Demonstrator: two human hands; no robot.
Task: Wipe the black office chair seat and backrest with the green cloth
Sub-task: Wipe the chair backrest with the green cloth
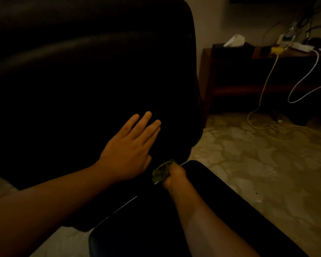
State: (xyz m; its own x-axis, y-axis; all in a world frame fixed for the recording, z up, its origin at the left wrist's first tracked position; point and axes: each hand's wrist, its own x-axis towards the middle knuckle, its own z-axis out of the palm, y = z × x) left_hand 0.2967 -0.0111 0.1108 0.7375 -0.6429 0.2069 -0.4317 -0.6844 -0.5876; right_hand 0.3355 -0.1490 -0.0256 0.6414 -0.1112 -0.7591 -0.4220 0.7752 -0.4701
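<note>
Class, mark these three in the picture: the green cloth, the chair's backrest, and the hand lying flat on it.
green cloth (162, 171), head view, on the bunched fabric beside the fist.
backrest (93, 75), head view, on its dark front face.
left hand (130, 145), head view, on the back of the hand.

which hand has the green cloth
The right hand, fisted around the green cloth at the seat-backrest gap. The left hand lies flat and empty on the backrest.
</note>
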